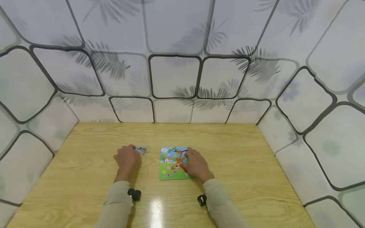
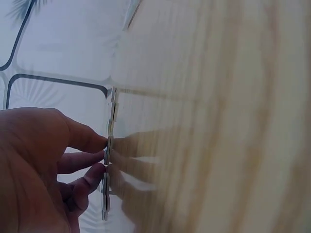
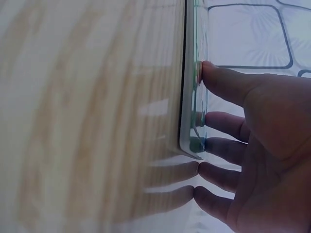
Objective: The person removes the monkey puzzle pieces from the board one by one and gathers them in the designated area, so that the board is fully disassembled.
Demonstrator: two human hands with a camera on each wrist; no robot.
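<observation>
A square picture puzzle [image 1: 168, 167] lies flat on the wooden table, showing a monkey, a small house and flowers on grass. My right hand [image 1: 197, 165] rests over its right side. In the right wrist view, the thumb [image 3: 228, 83] and two fingers touch the picture face, while two other fingertips reach the table past the edge. To the left, several small joined puzzle pieces [image 1: 142, 150] with a blue and brown print lie on the table. My left hand [image 1: 126, 158] touches them with its fingertips. Seen edge-on in the left wrist view, the thin pieces [image 2: 105, 196] lie under the fingers.
The light wooden table [image 1: 242, 152] has a glossy surface that mirrors the fingers. A patterned cloth wall [image 1: 174, 76] with stone outlines and leaves stands behind it and at both sides. Each wrist wears a small black device [image 1: 134, 194].
</observation>
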